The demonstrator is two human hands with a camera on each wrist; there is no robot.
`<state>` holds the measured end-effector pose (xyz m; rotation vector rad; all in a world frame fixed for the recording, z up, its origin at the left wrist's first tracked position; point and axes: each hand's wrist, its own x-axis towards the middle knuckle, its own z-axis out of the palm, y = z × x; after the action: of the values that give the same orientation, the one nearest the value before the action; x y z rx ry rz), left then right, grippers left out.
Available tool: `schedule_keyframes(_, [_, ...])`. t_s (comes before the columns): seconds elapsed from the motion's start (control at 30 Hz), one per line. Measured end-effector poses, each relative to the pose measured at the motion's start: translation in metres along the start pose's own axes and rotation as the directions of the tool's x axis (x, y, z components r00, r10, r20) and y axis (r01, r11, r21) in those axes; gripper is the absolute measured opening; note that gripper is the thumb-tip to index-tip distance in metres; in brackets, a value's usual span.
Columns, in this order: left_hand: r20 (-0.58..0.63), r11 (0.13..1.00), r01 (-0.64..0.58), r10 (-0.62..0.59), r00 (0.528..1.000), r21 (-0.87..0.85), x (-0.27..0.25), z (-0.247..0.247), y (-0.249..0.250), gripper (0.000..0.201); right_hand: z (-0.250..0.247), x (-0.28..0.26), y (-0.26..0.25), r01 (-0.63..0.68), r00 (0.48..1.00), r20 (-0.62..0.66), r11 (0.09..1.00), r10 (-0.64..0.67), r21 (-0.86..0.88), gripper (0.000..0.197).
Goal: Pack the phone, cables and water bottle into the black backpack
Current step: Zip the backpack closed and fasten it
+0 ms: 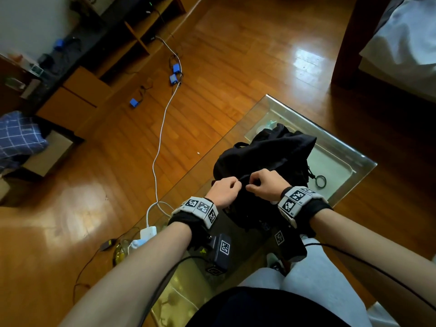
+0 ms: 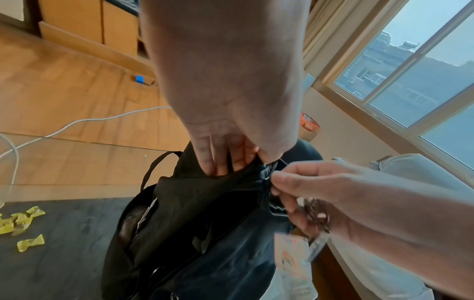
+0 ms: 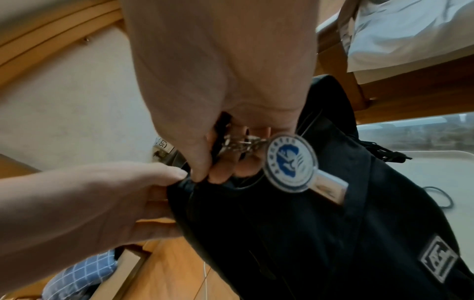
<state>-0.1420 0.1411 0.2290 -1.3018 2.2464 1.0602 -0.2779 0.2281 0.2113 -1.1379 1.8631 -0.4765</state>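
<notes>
Standing on the glass bench (image 1: pixel 339 147) in front of us, the black backpack (image 1: pixel 266 156) is upright and bunched at the top, and both our hands meet at its upper edge. Our left hand (image 1: pixel 223 191) has its grip closed on a fold of the fabric beside the zipper, thumb on top and fingers curled under the cloth. Our right hand (image 1: pixel 264 185) pinches the zipper area between thumb and fingertips (image 2: pixel 275 179), and a ring of keychain charms hangs from that spot: a round blue-and-white badge (image 3: pixel 292 162) and a small white rectangular tag (image 3: pixel 330 188) dangle against the bag's front panel. A woven label patch (image 3: pixel 438 258) sits lower on that panel. We cannot see inside the backpack, so we cannot tell what it holds; no phone, cables or water bottle show outside it on the bench. A side pocket (image 2: pixel 130 223) on the bag bulges with something dark that we cannot identify. A black cord ring (image 1: pixel 320 181) lies on the glass just beside the bag. Yellow wrapped sweets (image 2: pixel 21 222) are scattered on the dark shelf under the glass, and a white cable (image 1: pixel 160 138) runs across the wooden floor (image 1: pixel 236 55) to a white charger (image 1: pixel 148 232).
</notes>
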Motion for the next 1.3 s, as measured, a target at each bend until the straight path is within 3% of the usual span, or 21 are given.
schedule_keyframes(0.1, [0.021, 1.000, -0.016, 0.016, 1.000, 0.015, 0.006, -0.004, 0.000, 0.019, -0.001, 0.008, -0.005, 0.023, 0.999, -0.037, 1.000, -0.022, 0.009, 0.016])
schedule_keyframes(0.3, [-0.003, 0.985, -0.120, 0.122, 0.993, 0.124, 0.017, -0.016, -0.001, 0.037, -0.005, 0.020, -0.003, 0.016, 0.996, -0.083, 0.997, -0.010, 0.075, 0.011])
schedule_keyframes(0.6, [0.159, 0.952, -0.144, 0.103, 0.982, 0.271, 0.034, -0.038, 0.007, 0.022, -0.006, 0.014, 0.005, 0.011, 0.969, -0.249, 0.999, -0.001, 0.041, 0.015])
schedule_keyframes(0.77, [0.101, 0.949, -0.125, 0.099, 0.990, 0.290, 0.033, -0.046, 0.001, 0.013, 0.001, 0.017, -0.003, -0.011, 0.958, -0.285, 0.999, 0.021, 0.033, 0.017])
schedule_keyframes(0.9, [0.000, 0.939, -0.167, 0.175, 0.985, 0.300, 0.027, -0.042, -0.005, 0.014, 0.006, 0.019, -0.009, -0.009, 0.960, -0.275, 0.982, 0.061, 0.186, 0.012])
schedule_keyframes(1.0, [-0.107, 0.957, -0.188, 0.215, 0.971, 0.219, 0.021, -0.030, -0.014, 0.016, 0.007, 0.013, -0.013, -0.016, 0.972, -0.217, 0.953, 0.086, 0.304, 0.013])
schedule_keyframes(1.13, [-0.160, 0.977, -0.177, 0.195, 0.968, 0.118, 0.015, -0.014, -0.027, 0.020, 0.018, 0.003, -0.014, -0.042, 0.977, -0.178, 0.926, 0.117, 0.374, 0.009])
schedule_keyframes(1.3, [-0.197, 0.978, -0.202, 0.209, 0.958, 0.057, 0.009, -0.004, -0.034, 0.024, 0.037, 0.004, -0.011, -0.049, 0.962, -0.241, 0.949, 0.129, 0.313, 0.004])
